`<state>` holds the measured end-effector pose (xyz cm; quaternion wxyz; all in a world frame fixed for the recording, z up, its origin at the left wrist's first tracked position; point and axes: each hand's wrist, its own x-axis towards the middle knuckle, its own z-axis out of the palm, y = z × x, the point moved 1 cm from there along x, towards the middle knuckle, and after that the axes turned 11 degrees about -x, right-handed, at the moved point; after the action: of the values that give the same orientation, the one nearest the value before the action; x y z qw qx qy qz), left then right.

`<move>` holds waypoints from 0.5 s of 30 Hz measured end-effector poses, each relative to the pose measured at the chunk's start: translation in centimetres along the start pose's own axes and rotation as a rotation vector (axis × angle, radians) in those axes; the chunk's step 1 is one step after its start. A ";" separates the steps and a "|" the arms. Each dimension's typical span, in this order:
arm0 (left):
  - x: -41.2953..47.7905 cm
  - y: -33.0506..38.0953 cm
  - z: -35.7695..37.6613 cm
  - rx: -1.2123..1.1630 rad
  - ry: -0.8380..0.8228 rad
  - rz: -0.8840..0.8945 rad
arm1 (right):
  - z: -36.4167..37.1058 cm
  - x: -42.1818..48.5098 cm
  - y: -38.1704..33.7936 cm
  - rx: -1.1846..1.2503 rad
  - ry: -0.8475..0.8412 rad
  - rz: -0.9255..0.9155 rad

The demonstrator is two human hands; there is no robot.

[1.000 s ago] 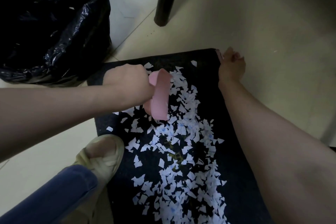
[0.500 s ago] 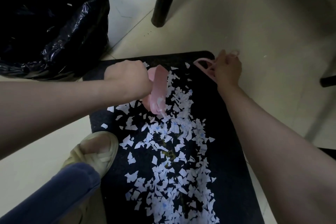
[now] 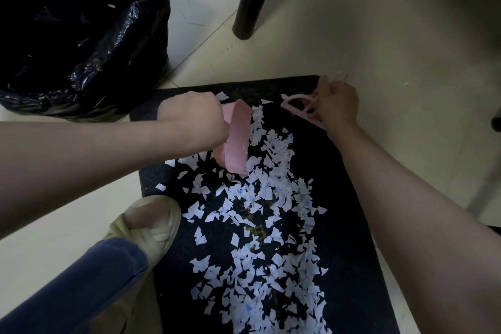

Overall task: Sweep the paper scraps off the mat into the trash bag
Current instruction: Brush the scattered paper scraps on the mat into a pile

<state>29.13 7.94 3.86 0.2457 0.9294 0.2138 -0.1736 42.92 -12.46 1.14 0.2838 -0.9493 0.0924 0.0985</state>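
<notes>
A dark mat (image 3: 349,225) lies on the floor, covered down its middle with several white paper scraps (image 3: 260,225). My left hand (image 3: 192,114) grips a pink dustpan (image 3: 237,141), tilted on edge at the scraps' far left. At the mat's far right corner my right hand (image 3: 334,104) holds a small pink brush (image 3: 296,106) by its handle. A black trash bag (image 3: 81,30) stands open at the far left, just beyond the mat, with a few scraps inside.
A black furniture leg (image 3: 252,0) stands on the tiled floor behind the mat. My foot in a beige shoe (image 3: 151,222) and a blue trouser leg (image 3: 81,287) sit at the mat's left edge. Pale floor (image 3: 393,43) stretches right.
My right hand has lifted a pink brush into view at the mat's far right corner. The left hand and dustpan stay in nearly the same place against the scraps.
</notes>
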 end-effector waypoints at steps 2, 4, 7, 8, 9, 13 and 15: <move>-0.1 0.4 0.0 -0.006 0.000 0.007 | -0.7 0.3 0.5 0.030 0.153 0.042; -0.1 0.4 -0.1 -0.009 -0.003 0.007 | -0.9 0.3 0.2 0.229 0.195 0.069; -0.1 0.2 0.0 -0.003 -0.012 0.001 | -0.1 -0.2 0.0 0.596 0.081 0.103; -0.1 0.1 0.1 0.001 -0.013 0.000 | 0.5 -0.3 0.4 0.590 0.005 0.113; -0.1 0.0 0.1 0.003 -0.012 0.003 | 0.8 -0.3 0.7 0.542 -0.064 0.114; 0.1 0.2 0.1 0.006 -0.007 0.007 | 0.7 0.1 0.8 0.028 -0.105 0.038; 0.2 0.4 0.1 0.004 -0.004 0.001 | 0.0 0.7 0.9 0.008 0.029 0.009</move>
<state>29.43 7.67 3.89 0.2444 0.9296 0.2126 -0.1759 43.43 -13.22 0.49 0.2857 -0.9491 0.1010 0.0857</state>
